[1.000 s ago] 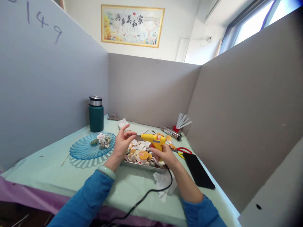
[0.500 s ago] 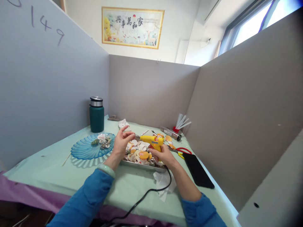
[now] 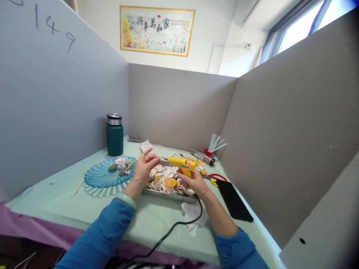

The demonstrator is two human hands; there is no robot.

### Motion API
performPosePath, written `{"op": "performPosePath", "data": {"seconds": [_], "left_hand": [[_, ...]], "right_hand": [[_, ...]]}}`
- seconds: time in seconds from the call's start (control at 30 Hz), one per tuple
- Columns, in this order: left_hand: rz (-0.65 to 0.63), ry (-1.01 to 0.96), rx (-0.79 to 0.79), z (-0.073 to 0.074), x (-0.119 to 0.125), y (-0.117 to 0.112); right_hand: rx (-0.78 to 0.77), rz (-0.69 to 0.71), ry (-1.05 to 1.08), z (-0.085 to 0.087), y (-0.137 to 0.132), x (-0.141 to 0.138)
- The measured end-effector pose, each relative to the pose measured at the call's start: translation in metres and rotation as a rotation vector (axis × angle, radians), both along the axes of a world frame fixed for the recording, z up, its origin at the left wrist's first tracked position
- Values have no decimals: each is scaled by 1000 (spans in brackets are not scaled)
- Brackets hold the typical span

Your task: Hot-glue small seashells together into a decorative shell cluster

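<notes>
My right hand [image 3: 193,182] is wrapped round the handle of a yellow hot glue gun [image 3: 181,163], its nozzle pointing left. Just left of the nozzle, my left hand [image 3: 144,168] has thumb and index finger pinched together; whatever sits between them is too small to make out. Below both hands lies a metal tray [image 3: 165,195] heaped with seashells [image 3: 170,183], white, cream and orange. To the left of my left hand is a blue scalloped plate [image 3: 98,175] bearing a small cluster of shells [image 3: 125,166].
A green bottle [image 3: 114,138] stands at the back left. On the right are red-handled scissors [image 3: 217,177], a black phone [image 3: 234,201] and glue sticks [image 3: 215,144] in a red holder. The gun's black cord [image 3: 174,226] crosses the front; crumpled tissue [image 3: 193,216] lies near it.
The glue gun has drawn slightly right and up, so its nozzle is a little farther from my left fingertips. My left hand has hardly moved.
</notes>
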State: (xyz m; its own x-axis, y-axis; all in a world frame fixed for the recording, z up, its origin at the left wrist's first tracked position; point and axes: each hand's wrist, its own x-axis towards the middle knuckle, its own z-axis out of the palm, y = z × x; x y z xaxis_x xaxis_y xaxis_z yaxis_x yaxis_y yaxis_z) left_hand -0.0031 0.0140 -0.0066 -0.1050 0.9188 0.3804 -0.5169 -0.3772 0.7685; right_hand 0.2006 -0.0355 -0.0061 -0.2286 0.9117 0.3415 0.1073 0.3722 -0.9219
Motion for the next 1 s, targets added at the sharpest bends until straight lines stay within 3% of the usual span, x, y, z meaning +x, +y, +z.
{"op": "performPosePath", "data": {"seconds": [1.0], "left_hand": [[28, 81, 9, -1, 4, -3]], "right_hand": [[-2, -25, 0, 1, -2, -6]]}}
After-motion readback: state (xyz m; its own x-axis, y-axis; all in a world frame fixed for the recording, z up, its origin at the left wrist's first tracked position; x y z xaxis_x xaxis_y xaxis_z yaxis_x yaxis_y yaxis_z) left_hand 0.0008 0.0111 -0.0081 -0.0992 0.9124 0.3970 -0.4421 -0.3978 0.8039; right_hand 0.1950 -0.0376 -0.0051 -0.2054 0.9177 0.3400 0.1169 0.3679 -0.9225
